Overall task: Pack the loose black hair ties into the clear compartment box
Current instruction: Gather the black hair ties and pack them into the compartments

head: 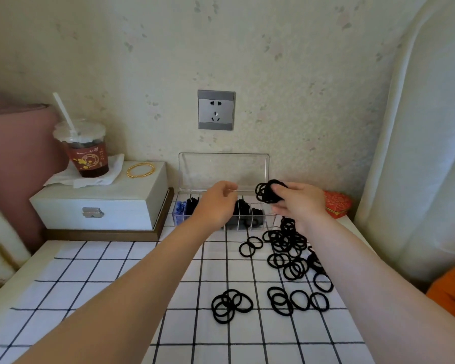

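Note:
The clear compartment box [263, 219] stands against the wall with its lid [223, 170] raised; black ties fill some compartments and something blue lies in the leftmost one. My right hand [298, 203] holds a bunch of black hair ties [267, 191] above the box's right end. My left hand [216, 203] hovers over the middle of the box, fingers curled with nothing in them that I can see. Several loose black hair ties [286, 248] lie scattered on the checked cloth [116, 298] in front of the box, with a small cluster [230, 306] nearer me.
A white latched box [100, 203] on the left carries a drink cup with a straw [86, 151], a tissue and a gold bangle [141, 169]. A red patterned tin [336, 203] sits right of the clear box. A wall socket [216, 110] is above. Curtain hangs at right.

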Tool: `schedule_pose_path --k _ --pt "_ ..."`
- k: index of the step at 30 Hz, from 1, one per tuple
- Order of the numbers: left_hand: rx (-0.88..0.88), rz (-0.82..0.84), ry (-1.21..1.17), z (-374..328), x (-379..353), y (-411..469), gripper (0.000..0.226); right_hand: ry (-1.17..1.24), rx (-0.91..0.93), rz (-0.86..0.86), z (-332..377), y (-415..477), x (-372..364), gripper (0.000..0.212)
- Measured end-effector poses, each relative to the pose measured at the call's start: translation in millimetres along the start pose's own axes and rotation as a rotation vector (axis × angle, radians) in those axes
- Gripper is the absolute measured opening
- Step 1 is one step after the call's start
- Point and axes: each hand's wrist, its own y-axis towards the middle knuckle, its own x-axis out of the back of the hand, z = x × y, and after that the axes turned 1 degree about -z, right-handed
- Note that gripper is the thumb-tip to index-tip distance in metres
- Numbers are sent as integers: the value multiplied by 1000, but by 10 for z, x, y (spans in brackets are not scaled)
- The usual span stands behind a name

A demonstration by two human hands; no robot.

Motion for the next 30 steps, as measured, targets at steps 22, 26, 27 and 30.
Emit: schedule_pose_path --k 22,26,27,30 --pt "-374 17 574 367 -223 421 39 -1586 536 -48 -333 617 -514 18" --pt "-398 37 674 372 -230 392 44 -1469 502 210 -223 608 -370 23" --pt "-401 39 695 368 -238 385 45 -1428 506 270 -191 582 -325 22" --pt "-403 47 720 355 -255 374 46 -1286 516 369 -86 473 -206 22"
